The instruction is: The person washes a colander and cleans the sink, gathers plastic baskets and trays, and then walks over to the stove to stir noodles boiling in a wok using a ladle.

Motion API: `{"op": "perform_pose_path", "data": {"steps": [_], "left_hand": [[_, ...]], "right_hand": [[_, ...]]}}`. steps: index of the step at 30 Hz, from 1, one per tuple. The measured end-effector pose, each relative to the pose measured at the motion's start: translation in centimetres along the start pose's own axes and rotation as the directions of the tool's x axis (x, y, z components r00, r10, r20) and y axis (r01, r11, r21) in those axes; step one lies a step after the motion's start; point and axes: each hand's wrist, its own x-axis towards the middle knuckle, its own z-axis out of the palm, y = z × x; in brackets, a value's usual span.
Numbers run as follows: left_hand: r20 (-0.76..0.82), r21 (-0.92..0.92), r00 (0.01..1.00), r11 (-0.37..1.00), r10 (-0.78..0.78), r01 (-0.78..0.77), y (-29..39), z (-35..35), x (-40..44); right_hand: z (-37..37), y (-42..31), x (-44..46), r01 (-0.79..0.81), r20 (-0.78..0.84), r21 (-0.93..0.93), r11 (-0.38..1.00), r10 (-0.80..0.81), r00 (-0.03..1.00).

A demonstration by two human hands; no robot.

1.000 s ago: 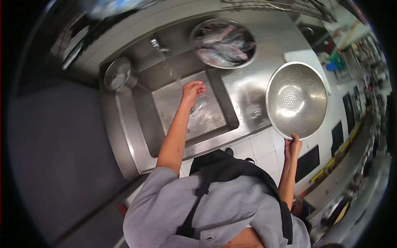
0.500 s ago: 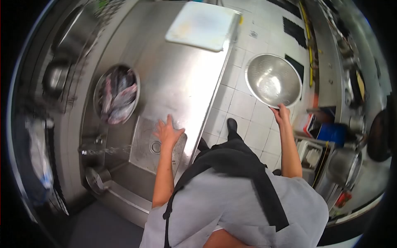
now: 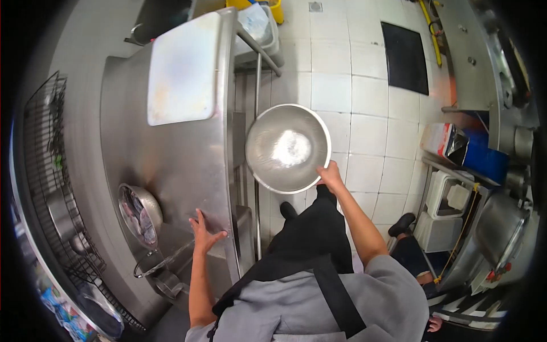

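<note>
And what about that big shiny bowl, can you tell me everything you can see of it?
The bowl is round, wide and silvery, and looks like metal, with a thin rim and a bright patch of light inside. Nothing shows in it. The right hand grips its rim, holding it above the tiled floor, open side towards the camera.

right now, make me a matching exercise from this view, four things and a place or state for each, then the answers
1. large bowl
2. cutting board
3. fish
4. left hand

a. open, fingers spread
b. lying on the metal counter
c. inside a smaller round container
d. held at its rim by the right hand

Pairs: 1-d, 2-b, 3-c, 4-a
</note>
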Motion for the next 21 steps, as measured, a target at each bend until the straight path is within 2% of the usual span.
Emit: {"op": "perform_pose_path", "data": {"steps": [2, 4, 6, 8, 13, 16, 17, 20, 21], "left_hand": [[0.011, 0.025, 0.999, 0.999, -0.046, 0.046, 0.8, 0.2, -0.2], [0.032, 0.012, 0.999, 1.000, -0.015, 0.014, 1.1, 0.2, -0.1], [0.050, -0.012, 0.999, 1.000, -0.009, 0.010, 2.1, 0.1, 0.0], [0.064, -0.042, 0.997, 0.999, -0.032, 0.034, 3.3, -0.2, 0.1], [0.091, -0.056, 0.996, 0.998, -0.021, 0.026, 2.8, -0.1, 0.7], [0.092, -0.025, 0.996, 0.999, -0.021, 0.023, 3.3, -0.3, 1.0], [0.094, -0.011, 0.995, 1.000, -0.022, 0.023, 3.6, -0.4, 1.1], [0.090, 0.034, 0.995, 0.999, -0.031, 0.028, 2.6, -0.3, 1.1], [0.081, 0.023, 0.997, 1.000, -0.016, 0.014, 1.9, -0.1, 1.1]], "right_hand": [[0.5, 0.8, 1.0, 0.048, 0.108, -0.074, 0.996, -0.040, 0.993], [2.2, -2.1, 0.4, 0.047, 0.208, -0.169, 0.984, -0.011, 0.978], [5.2, -1.1, 2.4, 0.020, 0.304, -0.201, 0.979, 0.043, 0.952], [8.4, -2.2, 3.3, 0.029, 0.368, -0.161, 0.987, 0.032, 0.929], [18.2, 3.1, 10.3, 0.033, 0.413, -0.280, 0.960, 0.089, 0.906], [23.4, 2.0, 12.8, 0.218, 0.316, -0.372, 0.902, -0.097, 0.944], [24.2, 1.2, 13.3, 0.084, 0.321, -0.250, 0.965, 0.000, 0.947], [28.7, 2.0, 18.0, 0.073, 0.406, -0.225, 0.972, 0.026, 0.913], [30.2, 2.6, 19.6, 0.137, 0.397, -0.296, 0.945, -0.008, 0.918]]}}
